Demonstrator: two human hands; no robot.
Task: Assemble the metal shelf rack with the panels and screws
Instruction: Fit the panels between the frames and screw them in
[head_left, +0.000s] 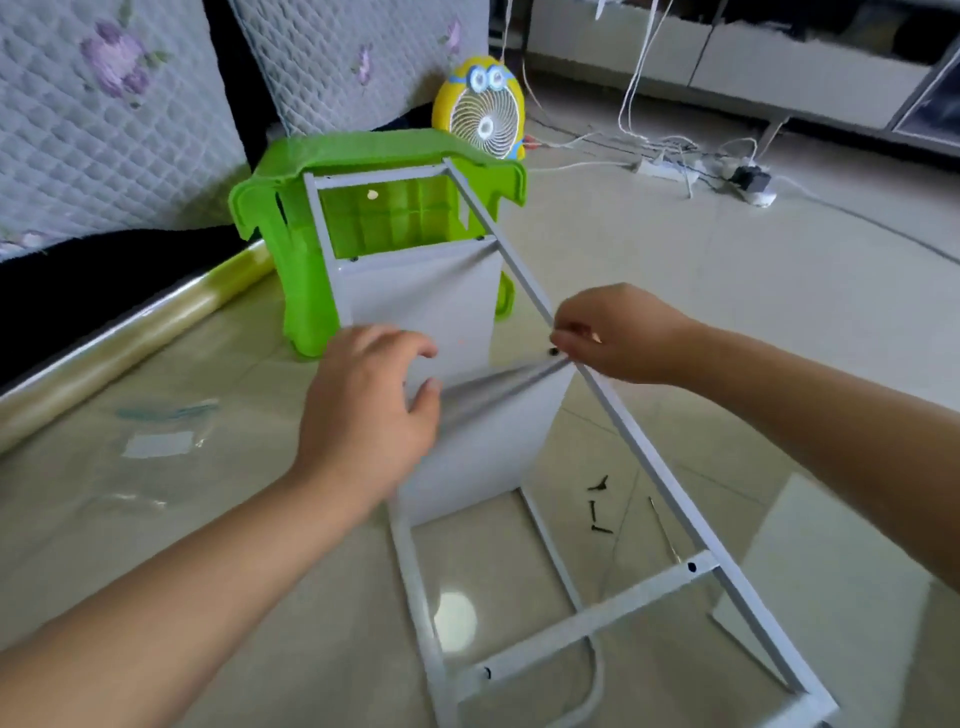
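Note:
The white metal rack frame (649, 462) lies on its side on the floor, its far end against a green plastic stool. Two white panels sit in it: the far panel (415, 301) and the near panel (488, 441). My left hand (369, 410) holds the near panel's top edge, thumb at the front. My right hand (618, 332) pinches a black screw (554, 352) at the upper rail where the near panel's corner meets it. Three loose black screws (597, 506) lie on the floor inside the frame, beside a thin screwdriver (662, 527).
The green stool (291, 218) stands behind the frame, with a yellow fan (480, 111) further back. A clear roll (130, 343) and plastic bags (161, 441) lie left. Another white panel (831, 582) lies flat at right. Cables and a power strip (670, 169) cross the far floor.

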